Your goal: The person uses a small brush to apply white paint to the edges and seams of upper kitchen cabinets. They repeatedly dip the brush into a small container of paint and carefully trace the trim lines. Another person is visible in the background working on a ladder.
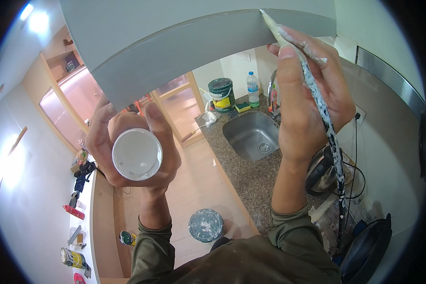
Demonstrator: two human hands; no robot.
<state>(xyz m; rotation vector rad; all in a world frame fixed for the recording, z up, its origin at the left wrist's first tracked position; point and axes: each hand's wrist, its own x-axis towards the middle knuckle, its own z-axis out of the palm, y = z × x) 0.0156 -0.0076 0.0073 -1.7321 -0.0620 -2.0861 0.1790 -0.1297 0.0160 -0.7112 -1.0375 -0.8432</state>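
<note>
My right hand (pixel 309 96) grips a thin paintbrush (pixel 318 97) with a black handle crusted in white paint. The brush's pale tip meets the thin seam across a grey panel (pixel 184 42) overhead. White paint smears the fingers of that hand. My left hand (pixel 163 138) holds a small round cup (pixel 137 154) with a white rim and white inside, below the panel's lower left corner; its fingers wrap around the cup.
Below, a granite countertop (pixel 234 177) carries a steel sink (pixel 254 136), a green paint bucket (pixel 220 95), a water bottle (pixel 252 88), a sponge (pixel 242 107) and an electric kettle (pixel 319 170). A paint-spattered round lid (pixel 206 225) is near my feet. A white ledge (pixel 88 220) at left holds tools and a can.
</note>
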